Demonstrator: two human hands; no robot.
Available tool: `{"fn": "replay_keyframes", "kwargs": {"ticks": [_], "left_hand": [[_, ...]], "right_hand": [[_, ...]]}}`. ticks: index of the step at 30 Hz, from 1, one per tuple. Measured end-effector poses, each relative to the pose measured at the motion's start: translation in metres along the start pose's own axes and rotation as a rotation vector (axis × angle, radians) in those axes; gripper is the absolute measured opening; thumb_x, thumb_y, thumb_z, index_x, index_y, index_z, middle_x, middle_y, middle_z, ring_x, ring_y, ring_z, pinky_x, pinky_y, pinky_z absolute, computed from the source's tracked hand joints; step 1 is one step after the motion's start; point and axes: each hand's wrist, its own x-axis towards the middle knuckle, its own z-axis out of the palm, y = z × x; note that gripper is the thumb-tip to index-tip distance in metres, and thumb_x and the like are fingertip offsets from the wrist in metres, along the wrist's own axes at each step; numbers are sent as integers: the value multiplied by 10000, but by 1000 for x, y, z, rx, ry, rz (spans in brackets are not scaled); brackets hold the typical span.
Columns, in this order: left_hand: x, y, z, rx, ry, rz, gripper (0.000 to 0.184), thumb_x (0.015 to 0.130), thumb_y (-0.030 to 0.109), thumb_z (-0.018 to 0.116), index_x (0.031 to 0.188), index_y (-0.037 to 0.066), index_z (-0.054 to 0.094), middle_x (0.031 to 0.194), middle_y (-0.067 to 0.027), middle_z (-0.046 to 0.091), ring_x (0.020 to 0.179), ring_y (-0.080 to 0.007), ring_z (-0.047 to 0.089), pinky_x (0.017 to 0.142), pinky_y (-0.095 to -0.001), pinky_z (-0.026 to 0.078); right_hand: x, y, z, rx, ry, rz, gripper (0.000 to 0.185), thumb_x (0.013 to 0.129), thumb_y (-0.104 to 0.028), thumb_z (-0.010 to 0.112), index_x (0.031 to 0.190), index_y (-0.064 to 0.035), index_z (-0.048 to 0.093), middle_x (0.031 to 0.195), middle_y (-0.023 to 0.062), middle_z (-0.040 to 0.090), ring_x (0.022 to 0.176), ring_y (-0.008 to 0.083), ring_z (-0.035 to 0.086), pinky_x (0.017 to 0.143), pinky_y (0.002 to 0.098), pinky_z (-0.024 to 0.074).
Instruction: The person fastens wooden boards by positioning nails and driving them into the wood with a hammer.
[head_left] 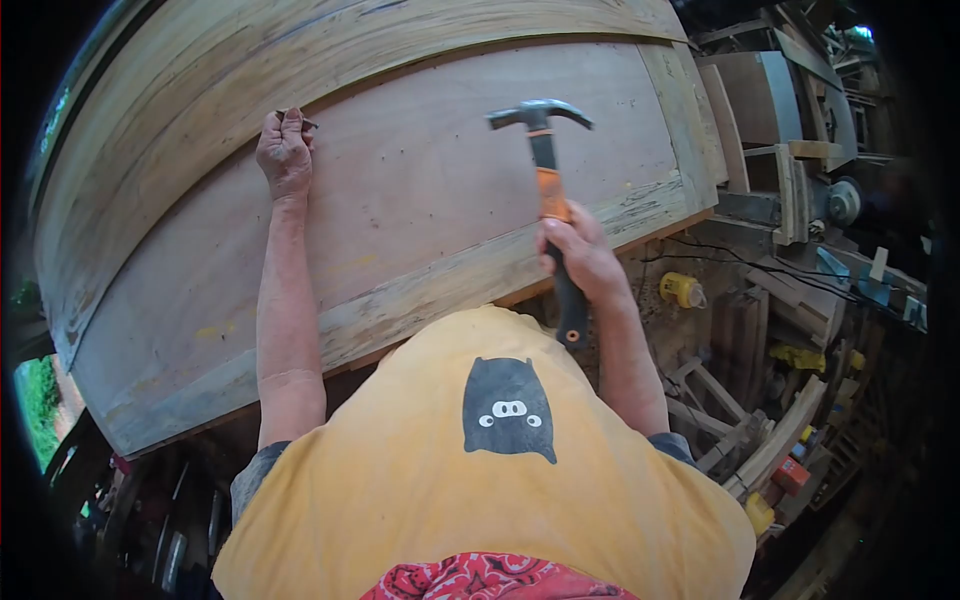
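Right hand (583,255) clamps its fingers round one hammer (551,190), held over one wooden panel (440,170). Left hand (284,160) pinches one nail-like piece (311,124) beside the curved border (330,65).

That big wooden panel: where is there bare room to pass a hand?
On the panel, one broad, speckled patch shows between the left hand and the hammer; a smaller one shows between the hammer and the pale end board. It's crowded down the right side: loose timber, a yellow container.
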Motion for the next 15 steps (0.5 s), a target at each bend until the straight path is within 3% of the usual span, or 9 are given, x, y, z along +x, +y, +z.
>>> {"fn": "replay_keyframes", "kwargs": {"ticks": [4,8,11,15], "left_hand": [[-3,28,30,178,-140,-41,257,1044,288,622,863,106,632,706,39,595,589,-30,513,509,-216,415],[-13,61,111,303,-410,18,247,1048,262,604,883,83,644,710,31,585,612,-50,516,545,-234,421],[-23,74,173,323,-602,86,238,1047,241,614,885,68,636,721,35,566,643,-58,504,589,-245,431],[-27,84,229,477,-856,212,235,1039,222,628,887,43,611,737,30,532,701,-76,490,656,-265,440]], "right_hand": [[0,22,-60,192,91,-25,225,1011,-193,562,1144,-17,518,814,37,557,607,107,531,564,231,454],[8,54,-104,648,-102,-43,279,984,-183,574,1190,-8,506,835,58,551,634,143,536,587,249,464],[1,55,-97,845,-70,3,297,984,-176,572,1215,-2,504,843,61,551,631,145,527,587,261,464],[7,72,-129,989,-363,79,274,1004,-181,565,1205,-3,513,847,56,560,626,136,524,585,257,463]]}}
